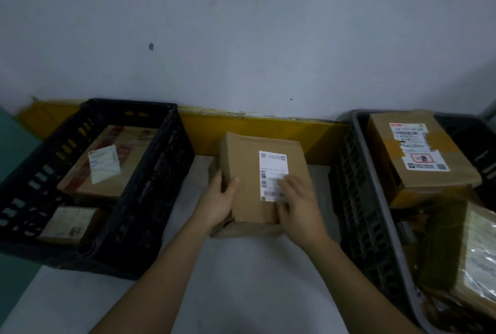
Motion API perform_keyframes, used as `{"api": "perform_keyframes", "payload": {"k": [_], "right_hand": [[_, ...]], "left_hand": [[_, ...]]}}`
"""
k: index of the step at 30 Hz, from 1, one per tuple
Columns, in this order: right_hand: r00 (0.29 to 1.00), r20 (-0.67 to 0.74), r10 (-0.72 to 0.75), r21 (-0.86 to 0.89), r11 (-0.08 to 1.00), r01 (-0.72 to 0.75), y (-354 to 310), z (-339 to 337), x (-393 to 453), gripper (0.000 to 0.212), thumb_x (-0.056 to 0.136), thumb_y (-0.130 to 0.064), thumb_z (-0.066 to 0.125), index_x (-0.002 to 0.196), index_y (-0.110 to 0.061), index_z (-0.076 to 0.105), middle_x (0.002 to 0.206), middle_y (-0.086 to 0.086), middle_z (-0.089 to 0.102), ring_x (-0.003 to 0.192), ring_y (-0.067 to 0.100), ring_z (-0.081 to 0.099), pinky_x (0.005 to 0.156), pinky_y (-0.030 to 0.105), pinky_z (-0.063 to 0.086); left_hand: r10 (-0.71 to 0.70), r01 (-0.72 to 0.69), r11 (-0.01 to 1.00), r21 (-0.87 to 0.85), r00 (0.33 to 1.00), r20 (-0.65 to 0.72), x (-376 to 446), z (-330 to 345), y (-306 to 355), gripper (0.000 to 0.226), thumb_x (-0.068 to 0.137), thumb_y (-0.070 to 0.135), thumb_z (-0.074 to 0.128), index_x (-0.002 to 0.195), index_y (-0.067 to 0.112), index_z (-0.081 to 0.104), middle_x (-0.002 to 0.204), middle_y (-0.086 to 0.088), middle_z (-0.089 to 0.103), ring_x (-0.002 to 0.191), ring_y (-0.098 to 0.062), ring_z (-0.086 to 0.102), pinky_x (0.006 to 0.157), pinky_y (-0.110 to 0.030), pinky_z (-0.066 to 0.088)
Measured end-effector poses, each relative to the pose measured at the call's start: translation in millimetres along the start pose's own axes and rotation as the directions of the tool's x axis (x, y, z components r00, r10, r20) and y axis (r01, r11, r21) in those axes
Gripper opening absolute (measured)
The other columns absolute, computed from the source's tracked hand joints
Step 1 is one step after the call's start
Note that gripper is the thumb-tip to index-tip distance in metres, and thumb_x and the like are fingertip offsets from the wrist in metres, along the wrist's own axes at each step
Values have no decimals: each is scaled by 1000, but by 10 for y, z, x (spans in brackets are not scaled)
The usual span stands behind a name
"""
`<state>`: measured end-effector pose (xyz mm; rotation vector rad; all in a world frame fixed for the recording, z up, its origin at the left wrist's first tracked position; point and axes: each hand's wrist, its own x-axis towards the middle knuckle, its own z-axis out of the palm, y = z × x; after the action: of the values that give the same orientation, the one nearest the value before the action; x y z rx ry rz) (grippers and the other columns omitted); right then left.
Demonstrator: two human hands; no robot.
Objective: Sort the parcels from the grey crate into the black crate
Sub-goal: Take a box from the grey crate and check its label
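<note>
Held two-handed: cardboard parcel (255,180), centre of frame, over the pale table (241,280), between the two crates. Left hand (218,199) grips the parcel's left edge, thumb curled onto the top face, fingers hidden round the side. Right hand (295,204) lies on the top face at the lower right corner, fingers spread flat across the white shipping label (272,175); whether its thumb hooks the near edge cannot be told. Whether the parcel rests on the table or is lifted just clear also cannot be told.

Black crate (161,172), left of frame: holds a large brown box with a loose slip (103,164) on top, and a smaller parcel (69,223) at lower left.

Grey crate (375,226), right of frame: holds a taped box with red-and-white labels (418,153) at upper right, and a plastic-wrapped parcel (472,261) at lower right.

Step in hand, by judgement: transfer, midway; parcel is out of the grey crate, not yet in the black one.

Next move calls for: carrying leftward, clearing the black crate's near wall, and setting down on the boxes already inside.

Remaining: at least two parcels in the grey crate.
</note>
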<state>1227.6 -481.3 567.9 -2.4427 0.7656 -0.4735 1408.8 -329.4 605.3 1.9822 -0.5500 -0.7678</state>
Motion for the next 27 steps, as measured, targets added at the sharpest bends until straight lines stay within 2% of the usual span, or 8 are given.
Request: {"api": "perform_keyframes", "payload": {"k": [2, 4, 7, 11, 15, 19, 22, 27], "right_hand": [[978, 46, 205, -127, 972, -198, 152, -52, 38, 71, 104, -57, 57, 165, -26, 38, 174, 10, 28, 161, 36, 22, 129, 59, 30], [940, 139, 313, -163, 943, -290, 223, -112, 56, 92, 97, -78, 52, 170, -36, 17, 179, 8, 12, 162, 38, 18, 128, 56, 31], [924, 255, 285, -11, 956, -292, 138, -92, 69, 97, 100, -72, 54, 172, -35, 1, 179, 1, 11, 155, 34, 37, 117, 50, 44], [939, 222, 262, 65, 957, -283, 40, 36, 35, 93, 103, -62, 58, 172, -30, 3, 177, -1, 12, 146, 30, 48, 109, 46, 51], [938, 217, 270, 103, 949, -297, 73, 47, 52, 93, 102, -62, 60, 171, -32, 5, 175, -2, 15, 146, 29, 47, 107, 47, 52], [937, 197, 287, 138, 938, -317, 24, -13, 50, 93, 102, -58, 65, 171, -32, 10, 175, -1, 20, 151, 27, 41, 112, 46, 46], [950, 122, 287, 142, 942, -303, -159, -114, 69, 92, 100, -58, 67, 171, -33, 14, 175, -2, 23, 152, 24, 39, 114, 43, 44], [970, -74, 230, 152, 964, -217, -769, -420, 335, 94, 97, -63, 67, 172, -34, 19, 172, -3, 34, 150, 24, 44, 111, 41, 44]], "left_hand": [[-13, 17, 996, 86, 999, -47, 72, -111, -104, 62, 99, 68, 45, 157, 45, 43, 144, 11, 64, 121, -14, 65, 107, -44, 55], [1, 9, 995, 100, 995, -99, 79, -175, -156, 48, 107, 53, 48, 153, 40, 52, 133, 13, 66, 114, -13, 66, 100, -38, 57], [-4, 17, 994, 105, 992, -122, 51, -190, -224, 36, 109, 38, 54, 145, 37, 59, 123, 14, 68, 102, -6, 65, 84, -27, 54], [-41, 41, 996, 84, 999, -6, 23, -163, -362, 65, 96, 18, 66, 146, 50, 42, 128, 20, 67, 117, -7, 66, 100, -35, 57], [11, -13, 993, 117, 1000, 16, -36, -129, -367, 82, 98, 15, 69, 164, 41, 27, 144, 17, 57, 130, -6, 58, 111, -34, 50], [25, -28, 991, 134, 999, 28, -78, -145, -217, 84, 102, 11, 67, 167, 34, 19, 136, 20, 47, 127, -6, 51, 106, -24, 44], [89, -91, 990, 104, 996, 20, -82, -324, -116, 86, 101, 13, 70, 166, 37, 20, 131, 25, 49, 130, -7, 52, 102, -24, 44], [252, -243, 967, 69, 955, -160, -104, -891, 328, 81, 96, 24, 76, 162, 32, 31, 141, 15, 54, 128, -11, 58, 101, -30, 49]]}}
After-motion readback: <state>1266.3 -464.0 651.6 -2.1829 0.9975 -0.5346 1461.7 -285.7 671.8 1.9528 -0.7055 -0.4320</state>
